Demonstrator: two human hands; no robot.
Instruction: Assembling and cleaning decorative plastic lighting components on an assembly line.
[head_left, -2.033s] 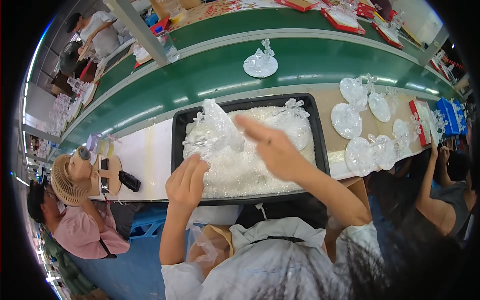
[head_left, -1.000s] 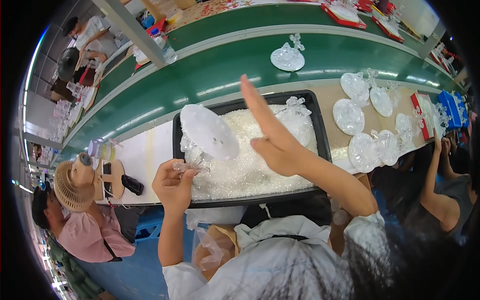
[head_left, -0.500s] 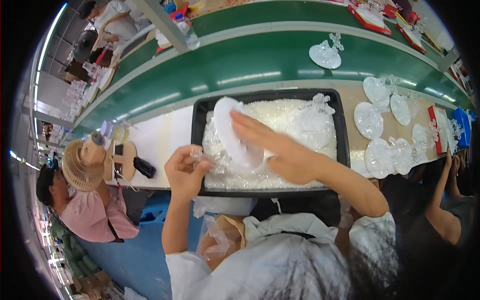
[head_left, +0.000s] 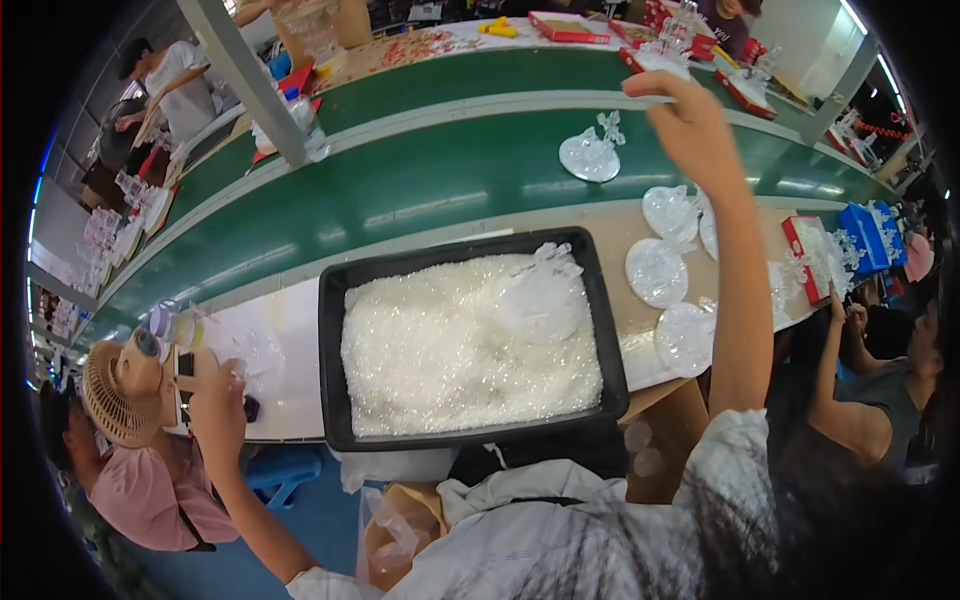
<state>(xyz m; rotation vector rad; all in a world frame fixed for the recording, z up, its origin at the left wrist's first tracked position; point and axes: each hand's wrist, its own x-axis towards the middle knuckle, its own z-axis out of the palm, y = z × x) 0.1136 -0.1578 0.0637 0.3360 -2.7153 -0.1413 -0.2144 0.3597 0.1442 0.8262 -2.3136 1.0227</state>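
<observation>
At the left of the table, my left hand (head_left: 215, 400) is closed on the edge of a clear plastic disc ornament (head_left: 262, 362), partly hidden by the fingers. My right hand (head_left: 695, 125) is raised over the green conveyor at upper right, its curved fingers apart and nothing seen in them. Between my arms stands a black tub (head_left: 608, 350) filled with white glittery granules (head_left: 460, 350). Another round ornament (head_left: 540, 305), with a clear figure on its edge, lies on the granules at the tub's far right.
Several disc ornaments (head_left: 657, 273) lie on the table right of the tub, partly behind my right forearm. One ornament (head_left: 590, 157) sits on the green conveyor (head_left: 450, 190). A beige fan (head_left: 120, 390) stands far left. Co-workers sit at both sides; a blue bin (head_left: 872, 238) is at right.
My left hand has moved left, away from the tub, with the disc ornament. My right hand has left the disc and risen to the upper right. The view has shifted too.
</observation>
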